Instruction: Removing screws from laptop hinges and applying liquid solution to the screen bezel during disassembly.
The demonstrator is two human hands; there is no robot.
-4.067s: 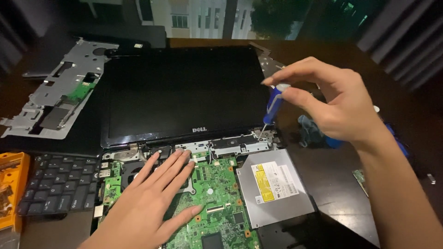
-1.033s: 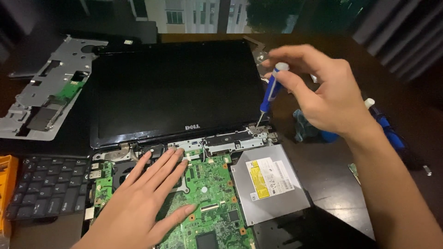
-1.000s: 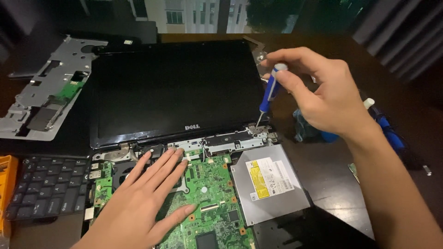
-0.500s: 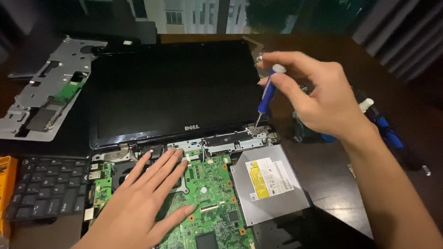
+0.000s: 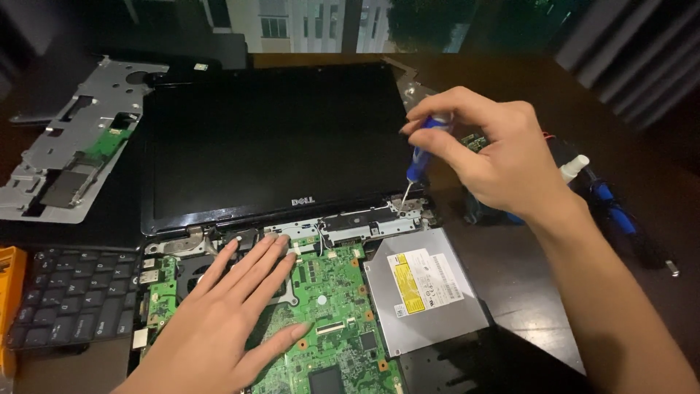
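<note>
A person's left hand [image 5: 219,321] is pressing flat, fingers spread, steadying the green motherboard [image 5: 328,306]; the right hand [image 5: 496,157] is pinching a blue screwdriver [image 5: 417,162] upright on the hinge bracket [image 5: 408,208].

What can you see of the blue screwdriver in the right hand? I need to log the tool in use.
The screwdriver is small, with a blue handle and a thin bare metal shaft. It stands nearly upright, pinched near its top by the right hand fingertips. Its tip meets the silver hinge bracket at the lower right corner of the laptop screen.
</note>
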